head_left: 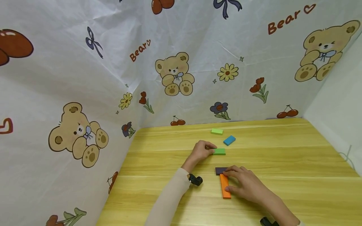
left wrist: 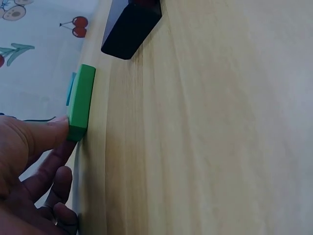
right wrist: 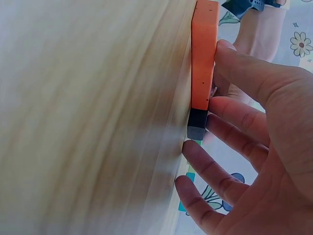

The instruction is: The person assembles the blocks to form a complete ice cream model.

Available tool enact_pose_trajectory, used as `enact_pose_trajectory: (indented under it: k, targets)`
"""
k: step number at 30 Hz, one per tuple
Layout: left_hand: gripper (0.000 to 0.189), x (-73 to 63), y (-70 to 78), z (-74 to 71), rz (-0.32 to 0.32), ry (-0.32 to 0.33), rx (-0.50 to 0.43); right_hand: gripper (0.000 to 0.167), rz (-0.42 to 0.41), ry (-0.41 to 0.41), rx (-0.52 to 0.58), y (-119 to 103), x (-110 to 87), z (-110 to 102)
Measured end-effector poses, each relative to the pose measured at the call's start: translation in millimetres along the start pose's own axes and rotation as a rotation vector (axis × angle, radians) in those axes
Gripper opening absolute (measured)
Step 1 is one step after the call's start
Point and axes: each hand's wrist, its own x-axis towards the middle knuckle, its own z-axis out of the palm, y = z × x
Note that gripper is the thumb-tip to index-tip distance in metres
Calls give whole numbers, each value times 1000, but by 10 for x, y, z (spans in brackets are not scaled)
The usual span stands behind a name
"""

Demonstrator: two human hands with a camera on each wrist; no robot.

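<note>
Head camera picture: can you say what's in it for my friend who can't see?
A person's left hand pinches a green block while the right hand touches an orange block beside a dark block on a wood-grain table. A blue block and a lime block lie farther back, before a white sheet printed with teddy bears.

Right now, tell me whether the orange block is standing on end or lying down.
Lying down: in the head view, the orange block stretches lengthwise along the table, the right hand at its side.

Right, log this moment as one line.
left hand: pinches green rectangular block | right hand: touches orange rectangular block | black rectangular block: at orange block's far end
</note>
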Motion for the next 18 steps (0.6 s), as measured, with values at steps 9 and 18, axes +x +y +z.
enact_pose_trajectory:
  k: [9,18]
  targets:
    - [14,-32,-8,6,-3,1,22,50,-4,6,7,-27,1,1]
    - [13,-98,-23,21,24,-22,13,51,-2,17,-4,-12,-8,6]
